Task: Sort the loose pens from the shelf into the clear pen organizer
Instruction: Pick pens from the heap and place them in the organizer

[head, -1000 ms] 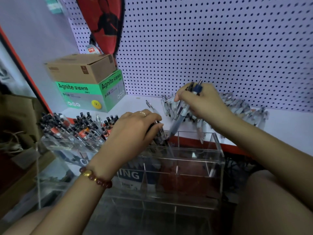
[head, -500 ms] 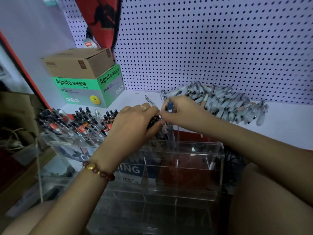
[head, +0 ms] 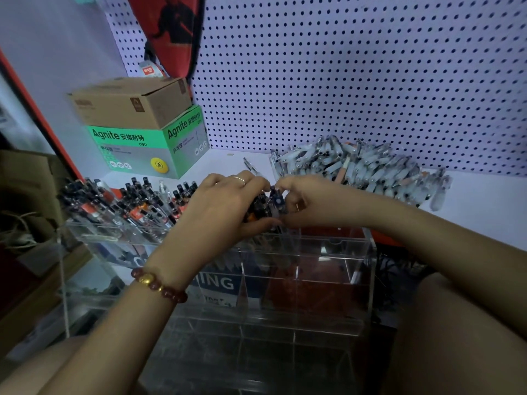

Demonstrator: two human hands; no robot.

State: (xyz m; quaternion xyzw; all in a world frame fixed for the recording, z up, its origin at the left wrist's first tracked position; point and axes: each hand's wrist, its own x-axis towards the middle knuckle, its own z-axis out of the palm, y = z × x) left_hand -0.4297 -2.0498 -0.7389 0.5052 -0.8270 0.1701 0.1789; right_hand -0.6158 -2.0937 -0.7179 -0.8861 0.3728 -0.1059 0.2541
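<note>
A clear acrylic pen organizer stands in front of me, its left compartments packed with dark upright pens. My left hand curls around a bunch of dark pens standing in a middle compartment. My right hand meets it from the right and pinches a blue-topped pen at the edge of that bunch. Behind my hands a heap of loose pale pens lies on the white shelf. One single pen lies apart on the shelf, left of the heap.
A brown carton sits on a green and white Agnite box at the shelf's back left. White pegboard rises behind the shelf, with a red bag hanging on it. The organizer's right compartments hold no pens.
My right hand came down from the heap with the blue-topped pen and now meets my left hand at the bunch. My left hand stayed on the bunch.
</note>
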